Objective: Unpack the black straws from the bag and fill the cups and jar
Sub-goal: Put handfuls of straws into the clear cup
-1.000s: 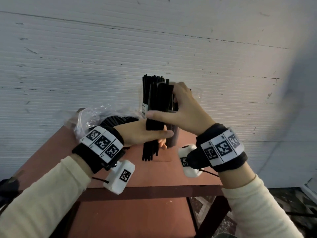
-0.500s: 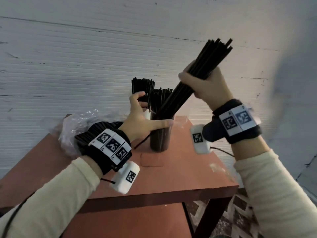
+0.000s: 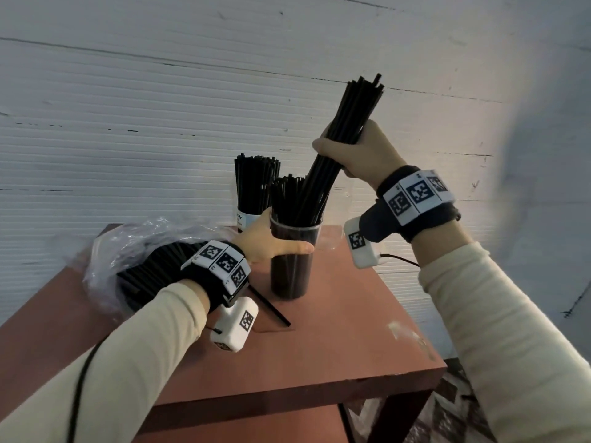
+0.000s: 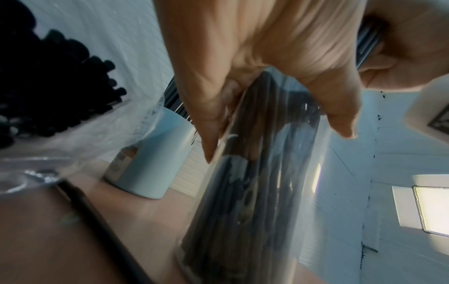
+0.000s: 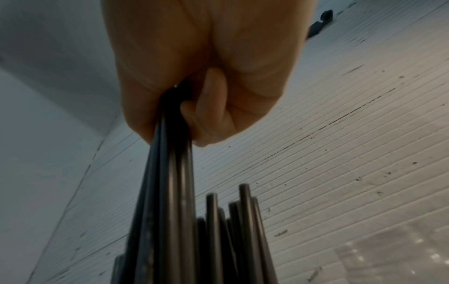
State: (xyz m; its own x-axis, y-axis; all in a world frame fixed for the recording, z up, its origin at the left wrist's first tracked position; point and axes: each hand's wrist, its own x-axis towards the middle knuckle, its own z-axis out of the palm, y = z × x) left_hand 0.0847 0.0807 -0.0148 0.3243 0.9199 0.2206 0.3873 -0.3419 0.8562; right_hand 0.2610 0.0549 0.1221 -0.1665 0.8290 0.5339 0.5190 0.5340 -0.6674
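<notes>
Right hand (image 3: pixel 364 151): grip clamped in a fist round the middle of a bundle of thin black plastic straws (image 3: pixel 339 145). Bundle's long axis is tilted, upper ends fanning up and to the right above the fist, lower ends running down and left into the mouth of the clear plastic cup (image 3: pixel 292 263). In the right wrist view the fingers (image 5: pixel 209 115) wrap the smooth, glossy shafts tightly.

Left hand (image 3: pixel 271 238): grip curled round the clear cup just under its rim, thumb across the near side, steadying it on the reddish-brown desk (image 3: pixel 351 330). The cup stands upright and is already dense with straws, upper ends showing above the rim.

Key relation: the cup opening lies below and to the left of the right fist, and the bundle's lower ends are at or just inside that opening. Judgement: the bundle must swing toward vertical before it will seat among the straws already in the cup; the tilt could lever the light cup over, hence the left-hand brace.

Behind the clear cup, a white opaque cup (image 3: pixel 249 219), also upright, packed with straws. To the left on the desk, the crinkled transparent plastic bag (image 3: pixel 128 247) with many straws remaining inside. One loose straw (image 3: pixel 271 310) lies flat on the desk near the left wrist. The jar cannot be made out with certainty.
</notes>
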